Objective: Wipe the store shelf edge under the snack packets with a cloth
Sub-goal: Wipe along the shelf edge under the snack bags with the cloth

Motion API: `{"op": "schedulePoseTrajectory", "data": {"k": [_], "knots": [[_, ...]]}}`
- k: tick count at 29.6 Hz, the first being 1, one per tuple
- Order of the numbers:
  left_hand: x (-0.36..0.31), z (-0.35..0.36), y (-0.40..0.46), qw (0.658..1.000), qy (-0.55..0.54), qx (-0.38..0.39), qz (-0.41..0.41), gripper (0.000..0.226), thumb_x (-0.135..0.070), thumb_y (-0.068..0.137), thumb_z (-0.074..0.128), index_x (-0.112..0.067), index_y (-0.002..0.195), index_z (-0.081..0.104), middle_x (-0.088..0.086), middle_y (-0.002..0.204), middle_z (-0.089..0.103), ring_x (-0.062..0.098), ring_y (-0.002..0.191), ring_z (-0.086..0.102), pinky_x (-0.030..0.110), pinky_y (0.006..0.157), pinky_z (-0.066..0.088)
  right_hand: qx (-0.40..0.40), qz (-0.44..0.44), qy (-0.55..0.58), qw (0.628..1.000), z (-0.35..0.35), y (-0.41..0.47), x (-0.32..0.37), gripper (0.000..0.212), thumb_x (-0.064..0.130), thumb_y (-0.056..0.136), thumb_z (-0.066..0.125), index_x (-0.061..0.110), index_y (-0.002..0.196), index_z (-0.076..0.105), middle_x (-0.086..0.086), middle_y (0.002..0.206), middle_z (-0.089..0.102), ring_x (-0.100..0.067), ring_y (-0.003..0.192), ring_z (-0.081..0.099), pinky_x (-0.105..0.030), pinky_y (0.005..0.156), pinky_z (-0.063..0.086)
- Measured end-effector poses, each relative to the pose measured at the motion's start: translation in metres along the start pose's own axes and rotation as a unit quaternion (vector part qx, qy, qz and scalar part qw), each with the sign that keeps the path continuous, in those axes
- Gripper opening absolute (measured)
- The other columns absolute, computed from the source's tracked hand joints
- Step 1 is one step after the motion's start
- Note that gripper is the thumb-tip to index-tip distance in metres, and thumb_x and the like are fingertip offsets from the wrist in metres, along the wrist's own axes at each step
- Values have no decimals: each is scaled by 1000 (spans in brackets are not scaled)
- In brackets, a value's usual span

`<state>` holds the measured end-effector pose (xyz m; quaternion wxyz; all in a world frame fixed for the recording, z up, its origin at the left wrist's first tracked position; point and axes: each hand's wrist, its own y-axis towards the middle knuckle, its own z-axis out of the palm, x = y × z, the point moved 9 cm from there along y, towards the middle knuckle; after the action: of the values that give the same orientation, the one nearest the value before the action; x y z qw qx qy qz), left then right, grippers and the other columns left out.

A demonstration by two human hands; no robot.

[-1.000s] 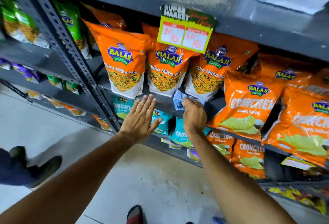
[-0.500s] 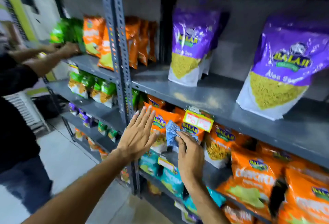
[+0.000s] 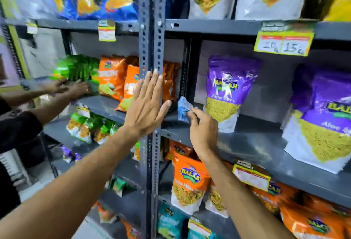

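Head view: holding a crumpled blue cloth in the pinching right hand at the grey shelf beside purple packets; left hand spread flat. Likely needing a sweep along the edge next.

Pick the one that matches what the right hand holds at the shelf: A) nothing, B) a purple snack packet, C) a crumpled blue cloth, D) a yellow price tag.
C: the right hand pinches a crumpled blue cloth just above the grey shelf, left of the purple packet.
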<state>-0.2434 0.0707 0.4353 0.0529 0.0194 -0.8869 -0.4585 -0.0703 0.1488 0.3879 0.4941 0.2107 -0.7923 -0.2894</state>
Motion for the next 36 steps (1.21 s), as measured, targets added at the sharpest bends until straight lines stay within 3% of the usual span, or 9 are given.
{"op": "schedulePoseTrajectory", "data": {"k": [4,8,12,17,22,27,30,33,36], "knots": [[33,3,52,998,-12,-54,14,74,-50,106,29,-2,159,11,21,169,8,32,158,3,50,129,10,1,27,-79,997,49,38,-4,28,37,98,59,26,120,73,-18,99,76,-42,93,66,-43,68,47],[41,21,75,995,-39,-87,28,76,-49,105,33,-1,159,10,23,168,8,35,158,4,52,128,13,-37,74,-96,992,78,66,-25,27,40,95,59,28,113,76,-19,91,76,-41,87,70,-44,67,54],[44,40,71,990,-81,-113,29,77,-48,105,36,2,158,12,26,167,9,38,157,5,53,128,13,-6,133,-156,979,109,100,-54,31,48,91,55,35,114,70,-11,93,75,-37,90,71,-34,63,47],[43,66,69,988,-95,-121,30,76,-47,105,35,3,158,13,27,167,10,38,157,5,55,128,11,13,118,-135,984,144,143,-74,29,37,93,58,19,110,73,-11,104,76,-33,100,70,-38,80,54],[44,74,70,979,-109,-167,42,71,-41,104,33,4,157,15,25,165,9,41,156,11,56,128,10,36,124,-196,972,177,182,-110,28,35,90,55,14,102,71,-13,101,74,-40,97,69,-43,82,56],[46,77,69,974,-109,-191,47,68,-36,103,33,6,155,19,24,164,10,40,156,12,55,127,11,151,160,-290,932,207,196,-148,33,35,93,57,13,117,64,-16,121,67,-40,114,64,-46,95,54],[47,78,69,972,-117,-198,45,69,-37,103,31,6,155,19,23,163,9,36,156,8,55,127,11,218,162,-350,896,224,194,-169,47,46,93,39,19,125,61,-14,132,62,-40,123,54,-51,103,43],[46,80,69,972,-119,-198,46,69,-37,103,32,5,156,17,25,164,11,35,156,5,56,127,13,281,162,-412,852,235,186,-181,58,54,91,34,32,142,48,-12,153,39,-43,141,30,-59,112,21],[46,82,69,971,-120,-200,48,70,-37,102,33,3,156,16,25,164,11,34,156,5,56,127,13,297,161,-377,863,245,177,-189,59,58,93,34,35,147,39,-11,159,34,-41,147,26,-61,118,16]]}}
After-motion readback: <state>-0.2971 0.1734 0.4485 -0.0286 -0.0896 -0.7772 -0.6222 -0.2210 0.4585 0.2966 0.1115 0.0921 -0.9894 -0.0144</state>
